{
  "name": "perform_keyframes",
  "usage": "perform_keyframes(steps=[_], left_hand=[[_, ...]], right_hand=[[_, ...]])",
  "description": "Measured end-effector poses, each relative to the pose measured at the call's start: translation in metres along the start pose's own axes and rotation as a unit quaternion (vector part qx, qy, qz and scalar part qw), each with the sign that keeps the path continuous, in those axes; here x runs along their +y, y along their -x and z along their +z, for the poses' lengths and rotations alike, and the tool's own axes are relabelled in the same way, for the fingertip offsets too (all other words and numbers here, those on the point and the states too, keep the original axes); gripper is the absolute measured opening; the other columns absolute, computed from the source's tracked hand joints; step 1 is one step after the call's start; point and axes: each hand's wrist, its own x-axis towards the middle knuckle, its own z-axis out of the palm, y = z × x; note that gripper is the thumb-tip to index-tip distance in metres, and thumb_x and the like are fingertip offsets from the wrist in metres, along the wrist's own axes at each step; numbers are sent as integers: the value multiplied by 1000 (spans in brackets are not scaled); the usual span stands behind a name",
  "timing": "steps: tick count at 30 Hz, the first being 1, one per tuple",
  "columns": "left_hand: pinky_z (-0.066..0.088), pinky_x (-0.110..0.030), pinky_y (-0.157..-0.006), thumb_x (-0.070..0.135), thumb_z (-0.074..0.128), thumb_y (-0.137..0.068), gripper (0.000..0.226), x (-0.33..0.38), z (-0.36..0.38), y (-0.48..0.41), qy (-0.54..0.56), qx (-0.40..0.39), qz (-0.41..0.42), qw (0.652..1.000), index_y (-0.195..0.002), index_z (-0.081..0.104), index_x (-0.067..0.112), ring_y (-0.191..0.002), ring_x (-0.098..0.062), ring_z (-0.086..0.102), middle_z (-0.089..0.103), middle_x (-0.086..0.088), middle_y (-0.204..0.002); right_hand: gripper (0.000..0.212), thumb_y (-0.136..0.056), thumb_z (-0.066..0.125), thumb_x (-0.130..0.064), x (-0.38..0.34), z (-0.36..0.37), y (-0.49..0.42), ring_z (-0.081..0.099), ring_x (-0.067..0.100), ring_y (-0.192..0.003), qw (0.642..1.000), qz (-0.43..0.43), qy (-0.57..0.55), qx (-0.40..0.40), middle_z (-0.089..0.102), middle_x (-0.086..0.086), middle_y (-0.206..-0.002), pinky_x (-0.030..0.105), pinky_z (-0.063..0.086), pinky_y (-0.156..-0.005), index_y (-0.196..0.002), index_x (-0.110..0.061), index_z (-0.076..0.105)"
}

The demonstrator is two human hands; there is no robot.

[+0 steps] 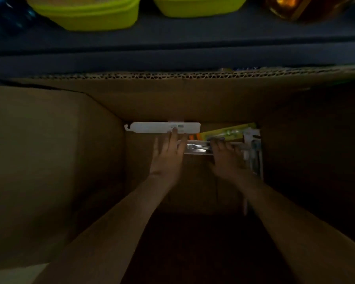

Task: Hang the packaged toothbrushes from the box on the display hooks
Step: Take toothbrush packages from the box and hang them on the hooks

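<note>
Both my arms reach down into a deep cardboard box. On its bottom lie several toothbrush packs: a white pack face down along the far wall, a yellow-green pack to its right, a clear pack between my hands, and more packs at the right wall. My left hand lies flat with straight fingers, its fingertips touching the white pack's near edge. My right hand rests over the clear and yellow-green packs; its fingers bend down at the tips, and the dim light hides whether they hold anything.
Beyond the box runs a dark shelf edge. Two lime-green plastic tubs stand on the shelf, with an amber jar at the far right. The box's tall walls close in on both sides of my arms.
</note>
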Motion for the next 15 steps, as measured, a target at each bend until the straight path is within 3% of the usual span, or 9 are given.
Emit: perform_keyframes(steps=[4,7,10,12,15], left_hand=[[-6,-51,-116,36,52,-95,91,-11,14,-33,-6,17,-25,1000,-152,-17,18,-147,-27,-15,-18,-11,-160],[-9,-49,-116,35,50,-95,88,-13,22,-44,-11,32,-42,999,-153,-12,13,-149,-26,-10,-9,-11,-162],[-13,-48,-114,38,52,-93,88,-12,26,-43,-40,57,-32,997,-153,-5,7,-149,-28,4,6,-14,-161],[-4,-50,-115,38,59,-87,86,-12,30,-41,-75,76,-26,994,-152,15,3,-143,-29,26,30,-15,-153],[32,-48,-111,39,71,-75,79,-12,34,-34,-106,92,0,990,-140,46,4,-119,-27,54,57,-13,-129]], right_hand=[[50,-100,38,-36,2,-1,-3,35,24,-134,997,-64,18,41,40,6,-147,34,26,-105,-145,-16,34],[50,-97,43,-23,6,-3,-16,36,26,-131,995,-45,10,86,41,8,-143,36,29,-104,-144,-12,33],[58,-95,41,-9,11,-4,-26,25,25,-138,997,0,54,61,28,8,-151,36,23,-110,-149,-13,22],[60,-96,38,-9,14,-3,-30,20,25,-141,995,16,90,42,21,8,-155,35,22,-112,-151,-12,14],[61,-95,39,-6,9,-2,-34,25,27,-137,993,3,114,38,26,8,-152,34,27,-109,-151,-11,15]])
